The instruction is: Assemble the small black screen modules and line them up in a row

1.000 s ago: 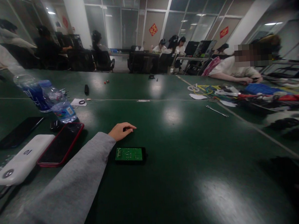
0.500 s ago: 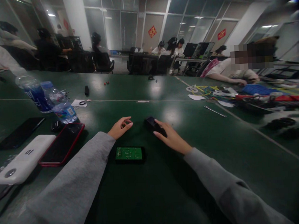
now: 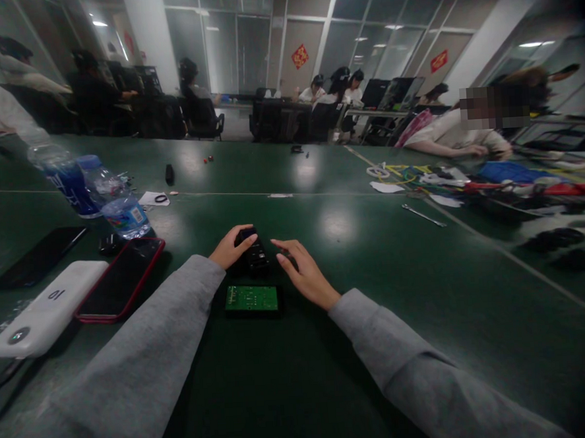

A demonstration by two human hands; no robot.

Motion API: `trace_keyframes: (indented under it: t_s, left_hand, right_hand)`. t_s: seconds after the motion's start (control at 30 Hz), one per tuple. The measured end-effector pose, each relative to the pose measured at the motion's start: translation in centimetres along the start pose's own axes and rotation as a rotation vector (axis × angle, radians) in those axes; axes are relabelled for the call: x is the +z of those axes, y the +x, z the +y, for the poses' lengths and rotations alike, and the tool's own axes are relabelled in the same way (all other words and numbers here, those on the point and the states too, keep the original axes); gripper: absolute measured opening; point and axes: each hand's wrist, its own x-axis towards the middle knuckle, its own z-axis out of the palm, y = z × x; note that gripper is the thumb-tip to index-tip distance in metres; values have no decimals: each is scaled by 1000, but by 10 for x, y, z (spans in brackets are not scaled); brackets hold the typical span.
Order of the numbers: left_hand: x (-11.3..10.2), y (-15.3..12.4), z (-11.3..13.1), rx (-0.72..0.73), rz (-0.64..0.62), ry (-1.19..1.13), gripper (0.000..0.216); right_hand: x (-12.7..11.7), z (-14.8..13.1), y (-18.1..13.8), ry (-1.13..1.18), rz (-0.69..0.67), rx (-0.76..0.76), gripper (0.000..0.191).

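My left hand [image 3: 233,248] is closed around the upper left part of a small black box-shaped object [image 3: 256,255], whose exact kind I cannot make out. The object stays close to the tabletop, beyond the circuit board. To its right, my right hand [image 3: 300,271] has its fingers apart and holds nothing. Just in front of both hands, a green circuit board [image 3: 252,299] sits face up in a shallow black housing on the dark green table [image 3: 293,391].
On the left lie a white power bank [image 3: 50,306] with a cable, a red-cased phone [image 3: 122,279], a black phone [image 3: 40,256] and water bottles [image 3: 123,203]. A wrench [image 3: 424,215] and tangled cables [image 3: 409,175] are at right, near a person [image 3: 440,134].
The black object has passed from my right hand to my left and moved leftward. My right hand has let go and sits closer to the circuit board.
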Motion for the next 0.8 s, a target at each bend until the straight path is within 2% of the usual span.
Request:
trace_keyframes:
  t_s: [0.17,0.33,0.5,0.8]
  left_hand:
    - [0,1,-4,7,10,-19,49]
    - [0,1,-4,-1,8,-46,50]
    - [0,0,0,2,13,-46,48]
    - [-1,-1,2,51,9,5,46]
  right_hand:
    - [1,-20,-9,-3,-64,-70,38]
    - [10,-48,-25,-119,-224,-210,59]
    - [12,-55,-28,-226,-283,-268,53]
    - [15,-50,-27,-264,-279,-341,45]
